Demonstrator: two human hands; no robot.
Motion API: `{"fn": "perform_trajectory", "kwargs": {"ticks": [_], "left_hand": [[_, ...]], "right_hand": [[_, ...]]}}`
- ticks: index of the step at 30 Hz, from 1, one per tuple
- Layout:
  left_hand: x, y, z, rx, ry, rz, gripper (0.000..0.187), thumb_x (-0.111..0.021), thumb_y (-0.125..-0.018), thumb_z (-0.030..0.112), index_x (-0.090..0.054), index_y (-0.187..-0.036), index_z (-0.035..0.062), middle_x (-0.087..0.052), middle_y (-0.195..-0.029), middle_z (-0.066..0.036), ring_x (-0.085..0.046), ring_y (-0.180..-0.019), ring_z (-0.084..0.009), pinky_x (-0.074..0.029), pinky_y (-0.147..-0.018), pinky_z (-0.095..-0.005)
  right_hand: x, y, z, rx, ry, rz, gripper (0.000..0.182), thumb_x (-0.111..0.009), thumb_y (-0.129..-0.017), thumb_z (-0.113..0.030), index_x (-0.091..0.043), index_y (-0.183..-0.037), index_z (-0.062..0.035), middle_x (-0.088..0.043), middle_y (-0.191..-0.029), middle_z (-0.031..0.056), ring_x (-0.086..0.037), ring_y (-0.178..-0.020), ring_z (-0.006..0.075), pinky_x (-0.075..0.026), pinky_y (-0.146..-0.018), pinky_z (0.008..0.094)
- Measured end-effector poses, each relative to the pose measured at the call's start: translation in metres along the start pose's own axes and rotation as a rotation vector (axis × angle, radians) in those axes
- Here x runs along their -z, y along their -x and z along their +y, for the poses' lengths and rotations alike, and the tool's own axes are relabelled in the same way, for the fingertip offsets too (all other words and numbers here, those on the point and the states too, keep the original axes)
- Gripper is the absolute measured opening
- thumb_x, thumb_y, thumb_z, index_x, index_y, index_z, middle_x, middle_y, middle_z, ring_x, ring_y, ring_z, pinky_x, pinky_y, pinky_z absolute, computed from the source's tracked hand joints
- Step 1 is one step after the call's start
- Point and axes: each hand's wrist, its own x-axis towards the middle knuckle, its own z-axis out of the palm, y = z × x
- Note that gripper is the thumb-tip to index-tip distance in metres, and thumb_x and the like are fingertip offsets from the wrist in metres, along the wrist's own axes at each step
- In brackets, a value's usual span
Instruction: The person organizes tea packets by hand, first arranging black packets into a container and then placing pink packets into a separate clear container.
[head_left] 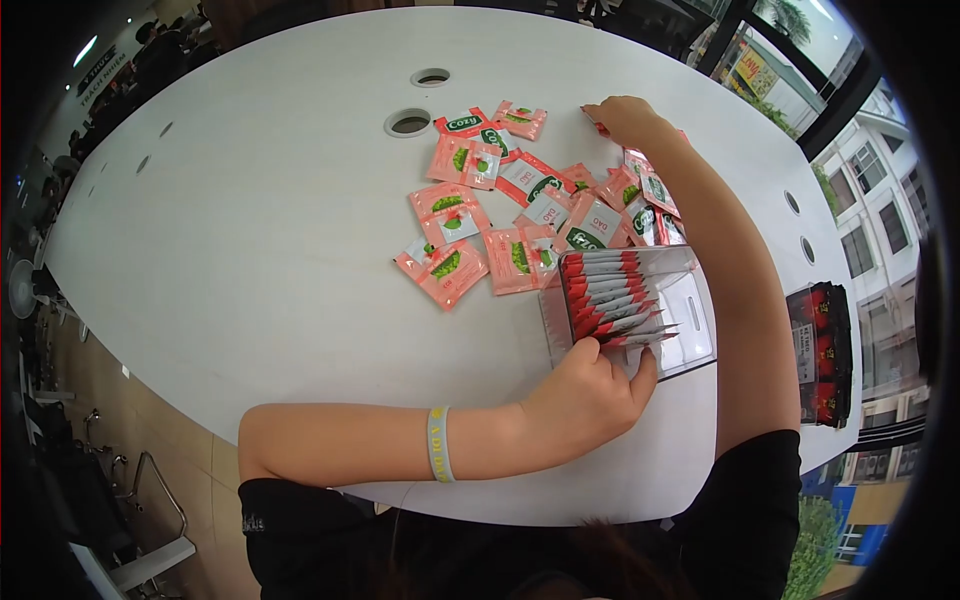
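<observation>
A clear plastic box [697, 352] holds a row of tea sachets [608, 290] standing on edge, packed toward its left side. At the box's near edge, my left hand [590, 395] is closed, with its fingertips against the front sachets of the row. My right hand [632, 122] reaches across to the far side of the pile, its fingers closed on a tea sachet [598, 127] of which only a small red part shows. Between the hands and to the left, several loose pink and red Cozy tea sachets [453, 212] lie scattered and overlapping. My right forearm covers some of them.
All this lies on a large white oval table [270, 250]. Two round holes [409, 122] open in its top beyond the pile. At the right edge sits a dark package [822, 352] with red contents. Windows stand on the right, and a chair [150, 560] is at lower left.
</observation>
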Motion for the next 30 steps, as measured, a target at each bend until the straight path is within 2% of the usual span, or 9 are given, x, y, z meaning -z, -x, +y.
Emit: {"fn": "perform_trajectory", "kwargs": {"ticks": [3,5,7,10,13,17,22,26,30], "left_hand": [[-0.001,0.001,0.001,0.004,0.0,0.008,0.037,-0.067,-0.074,0.024,-0.07,-0.103,-0.0003,-0.042,-0.051,0.003,-0.038,-0.047,-0.0114,-0.03,-0.052,-0.0289],[0.0,0.0,-0.001,0.004,-0.005,0.016,0.039,-0.069,-0.075,0.027,-0.07,-0.102,-0.0008,-0.042,-0.052,0.003,-0.038,-0.047,-0.0119,-0.03,-0.052,-0.0293],[0.001,0.0,-0.002,-0.017,-0.038,0.019,0.04,-0.07,-0.075,0.029,-0.07,-0.101,-0.0006,-0.04,-0.053,0.003,-0.039,-0.048,-0.0126,-0.03,-0.053,-0.0294],[0.0,0.0,-0.003,-0.016,-0.013,0.021,0.038,-0.07,-0.075,0.027,-0.069,-0.101,0.0001,-0.04,-0.054,0.003,-0.04,-0.051,-0.0127,-0.03,-0.054,-0.0294],[0.0,0.0,-0.003,-0.002,-0.001,0.041,0.035,-0.069,-0.075,0.025,-0.069,-0.1,0.0016,-0.039,-0.054,0.003,-0.04,-0.052,-0.0127,-0.03,-0.054,-0.0293],[-0.002,0.0,-0.004,-0.006,-0.014,0.054,0.032,-0.069,-0.073,0.021,-0.069,-0.099,0.0023,-0.039,-0.055,0.002,-0.04,-0.052,-0.0128,-0.03,-0.054,-0.0291],[-0.004,0.002,-0.004,-0.064,-0.084,0.079,0.026,-0.062,-0.074,0.013,-0.065,-0.096,0.0003,-0.049,-0.059,-0.001,-0.047,-0.054,-0.0139,-0.032,-0.058,-0.0308],[-0.009,0.001,-0.005,-0.074,-0.107,0.142,0.024,-0.062,-0.073,0.012,-0.064,-0.094,0.0001,-0.048,-0.06,-0.001,-0.047,-0.054,-0.0139,-0.031,-0.056,-0.0305],[-0.009,0.0,-0.006,-0.082,-0.134,0.183,0.023,-0.062,-0.073,0.011,-0.063,-0.093,-0.0003,-0.047,-0.061,-0.001,-0.046,-0.054,-0.0139,-0.031,-0.054,-0.0297]], "right_hand": [[0.004,0.007,0.01,-0.018,-0.058,0.013,0.041,-0.065,-0.081,-0.013,-0.063,-0.122,-0.0122,-0.07,-0.096,0.0145,-0.067,-0.091,0.0321,-0.053,-0.078,0.0425],[0.006,0.008,0.02,-0.017,-0.357,0.348,0.034,-0.064,-0.078,-0.016,-0.068,-0.111,-0.0103,-0.07,-0.093,0.0147,-0.066,-0.087,0.0342,-0.054,-0.075,0.0396],[0.023,0.014,0.032,-0.048,-0.529,0.326,0.038,-0.063,-0.075,-0.015,-0.066,-0.112,-0.0057,-0.069,-0.091,0.0165,-0.065,-0.082,0.0333,-0.053,-0.074,0.0378],[0.053,0.048,0.026,-0.019,-0.844,0.334,0.033,-0.062,-0.079,-0.014,-0.065,-0.11,-0.002,-0.067,-0.084,0.011,-0.06,-0.072,0.0211,-0.05,-0.068,0.0328],[0.066,0.082,0.031,0.018,-1.102,0.323,0.026,-0.058,-0.086,-0.009,-0.065,-0.109,-0.0019,-0.067,-0.091,0.0069,-0.06,-0.075,0.0108,-0.05,-0.069,0.025],[0.077,0.145,0.028,0.284,-1.085,0.537,0.021,-0.051,-0.087,-0.002,-0.071,-0.093,-0.0037,-0.061,-0.126,0.0111,-0.06,-0.109,0.0174,-0.048,-0.093,0.0298],[0.085,0.216,0.013,0.406,-1.263,0.388,0.028,-0.044,-0.079,0.002,-0.069,-0.091,-0.0009,-0.062,-0.123,0.018,-0.062,-0.108,0.0208,-0.048,-0.094,0.0326],[0.099,0.262,-0.031,0.394,-1.231,0.537,0.034,-0.037,-0.061,0.003,-0.069,-0.073,0.0002,-0.07,-0.103,0.0195,-0.067,-0.099,0.0222,-0.054,-0.081,0.0314],[0.096,0.288,-0.019,0.355,-1.168,0.343,0.038,-0.037,-0.056,0.005,-0.07,-0.075,0.0005,-0.073,-0.077,0.0109,-0.068,-0.081,0.0209,-0.054,-0.072,0.0293]]}}
